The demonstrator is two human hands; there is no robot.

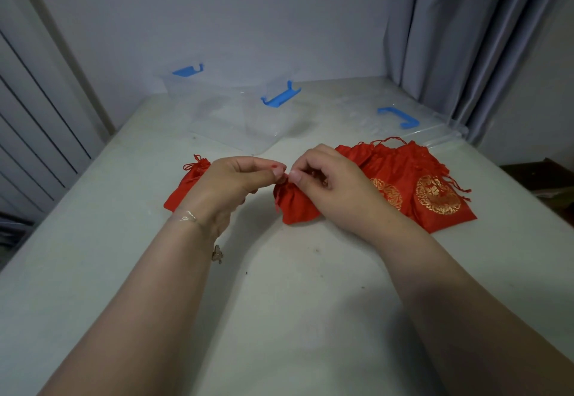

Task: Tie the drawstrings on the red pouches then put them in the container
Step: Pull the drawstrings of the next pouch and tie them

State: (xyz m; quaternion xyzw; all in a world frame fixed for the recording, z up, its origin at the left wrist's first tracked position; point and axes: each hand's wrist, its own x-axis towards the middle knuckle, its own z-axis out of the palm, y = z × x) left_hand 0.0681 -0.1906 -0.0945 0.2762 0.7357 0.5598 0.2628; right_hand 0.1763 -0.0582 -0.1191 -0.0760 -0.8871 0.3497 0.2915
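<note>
Mid-table, the left hand (245, 178) and right hand (326, 184) each pinch a drawstring at the neck of a red pouch (298, 206), apparently mid-tie; next, cinch the knot, then carry it to the clear container (242, 116) toward the far edge.

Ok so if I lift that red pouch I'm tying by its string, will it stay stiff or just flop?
Likely floppy: the red pouch between the left hand and right hand is creased, gathered cloth. It lies fairly flat, so probably light. It should dangle from the cord, not roll or tip.
</note>
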